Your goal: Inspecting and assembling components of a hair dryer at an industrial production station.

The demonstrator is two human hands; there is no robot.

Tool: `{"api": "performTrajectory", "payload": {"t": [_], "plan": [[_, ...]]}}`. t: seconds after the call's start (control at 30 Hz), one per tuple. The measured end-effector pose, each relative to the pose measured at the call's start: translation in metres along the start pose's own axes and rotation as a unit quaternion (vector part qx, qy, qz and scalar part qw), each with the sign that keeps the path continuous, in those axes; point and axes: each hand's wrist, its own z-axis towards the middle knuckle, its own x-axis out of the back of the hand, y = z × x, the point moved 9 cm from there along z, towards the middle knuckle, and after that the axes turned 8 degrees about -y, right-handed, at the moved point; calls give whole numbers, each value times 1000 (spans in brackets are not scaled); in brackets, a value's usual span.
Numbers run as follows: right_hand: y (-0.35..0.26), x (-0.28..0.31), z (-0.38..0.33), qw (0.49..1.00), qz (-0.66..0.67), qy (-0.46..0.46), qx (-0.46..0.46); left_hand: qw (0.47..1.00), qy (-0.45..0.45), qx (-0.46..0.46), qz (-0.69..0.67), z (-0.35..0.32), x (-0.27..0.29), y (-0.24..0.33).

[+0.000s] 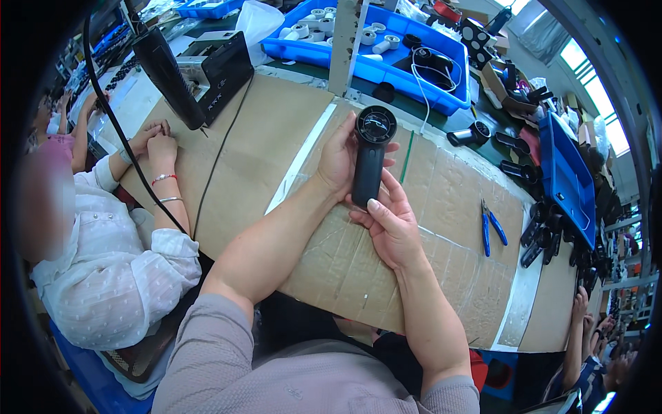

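Observation:
I hold a black handheld fan (371,148) upright over the cardboard-covered bench (262,131), its round grilled head at the top. My left hand (338,160) wraps the upper handle from the left, just under the head. My right hand (388,219) grips the lower end of the handle, thumb laid along its front. Both forearms come up from the lower edge.
Blue-handled pliers (491,226) lie right of my hands. Blue bins (386,48) with white rolls and cables stand at the back, another blue tray (565,176) with several black fans beside it at right. A co-worker in white (117,269) sits left, hands (155,141) near a black device (207,72).

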Motion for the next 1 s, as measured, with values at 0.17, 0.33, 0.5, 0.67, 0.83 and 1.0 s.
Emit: {"api": "performTrajectory", "payload": {"t": [0.17, 0.33, 0.5, 0.67, 0.83, 1.0], "plan": [[-6, 5, -3, 999, 38, 2, 9, 999, -30, 25, -25, -4, -11, -4], [-15, 13, -5, 992, 119, -18, 26, 995, -52, 67, -61, -7, -13, -18], [-20, 8, -6, 982, 177, -51, 40, 994, -48, 79, -52, -7, -9, -20], [-21, 8, -7, 974, 211, -68, 42, 996, -24, 67, -52, -8, -8, -17], [-22, 10, -7, 963, 256, -76, 38, 996, -17, 51, -70, -8, -3, -17], [-25, 9, -7, 953, 290, -76, 37, 996, -19, 35, -81, -6, -3, -13]]}}
